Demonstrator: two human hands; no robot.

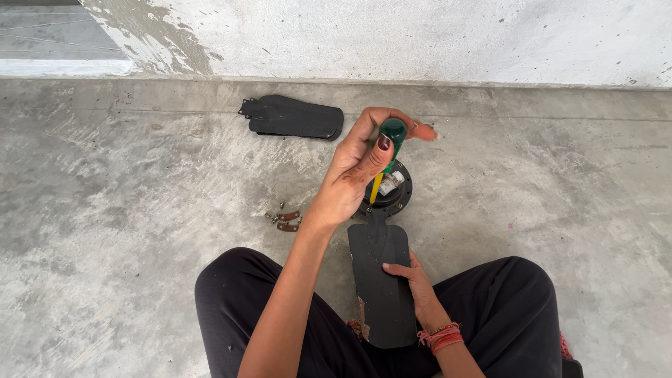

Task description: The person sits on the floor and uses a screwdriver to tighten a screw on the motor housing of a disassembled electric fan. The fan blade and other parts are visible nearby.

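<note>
My left hand (350,178) is raised over the floor and grips a screwdriver (390,136) by its green handle. Its yellow shaft points down into a round black fan hub (400,199). A black fan blade (378,301) runs from the hub toward my lap. My right hand (414,283), with red threads at the wrist, rests flat on the right edge of that blade. I sit cross-legged in black trousers (231,294).
Two more black fan blades (294,117) lie stacked near the wall at the back. Small screws and brown metal brackets (285,220) sit on the concrete floor (126,210) left of the hub. A white stained wall (420,35) stands behind.
</note>
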